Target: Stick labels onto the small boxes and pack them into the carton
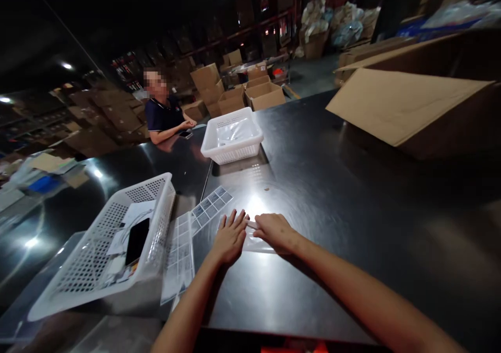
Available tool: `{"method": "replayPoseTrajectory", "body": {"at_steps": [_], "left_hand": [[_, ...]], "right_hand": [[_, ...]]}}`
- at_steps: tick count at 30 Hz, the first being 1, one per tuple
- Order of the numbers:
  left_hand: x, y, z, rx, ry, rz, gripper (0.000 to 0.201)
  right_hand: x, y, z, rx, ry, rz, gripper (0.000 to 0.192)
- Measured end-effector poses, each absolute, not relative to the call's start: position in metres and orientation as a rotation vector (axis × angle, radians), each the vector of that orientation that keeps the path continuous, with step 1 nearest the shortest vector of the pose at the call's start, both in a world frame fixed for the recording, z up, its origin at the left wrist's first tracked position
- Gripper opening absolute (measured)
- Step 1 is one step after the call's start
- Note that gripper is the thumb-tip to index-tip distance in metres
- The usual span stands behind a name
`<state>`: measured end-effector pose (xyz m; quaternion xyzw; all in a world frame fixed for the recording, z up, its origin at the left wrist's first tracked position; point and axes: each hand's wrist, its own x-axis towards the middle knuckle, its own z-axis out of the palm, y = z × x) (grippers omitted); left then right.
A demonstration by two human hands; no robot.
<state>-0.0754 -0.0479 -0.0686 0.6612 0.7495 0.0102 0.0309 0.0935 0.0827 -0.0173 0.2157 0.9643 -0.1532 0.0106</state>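
A flat, clear plastic bag (258,245) lies on the dark metal table (305,285) in front of me. My left hand (230,238) rests flat at the bag's left side, with its fingers spread. On the other side, my right hand (276,231) is closed, its thumb and curled fingers pinching the bag's upper part. A thin pale edge shows between the two hands; the fingers hide most of it. Sheets of printed labels (211,208) lie just left of my left hand, partly overlapping one another.
A white perforated basket (97,222) at left holds a black phone (138,241), cables and papers. Farther back, another white basket (231,149) contains clear plastic bags. An open cardboard box (407,102) stands at right. A person (164,115) leans on the table's far side.
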Motion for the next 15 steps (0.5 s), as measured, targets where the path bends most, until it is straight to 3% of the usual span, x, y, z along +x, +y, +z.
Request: {"method": "replayPoseTrajectory", "body": {"at_steps": [9,15], "left_hand": [[-0.078,-0.047,-0.070,2.010,2.294,0.036,0.055],[-0.074,-0.047,-0.068,2.047,2.307,0.081,0.053]], "right_hand": [[0.101,0.071,-0.005,0.387,3.056,-0.346,0.023],[0.133,0.082,0.009,0.536,3.035,-0.279,0.022]]}}
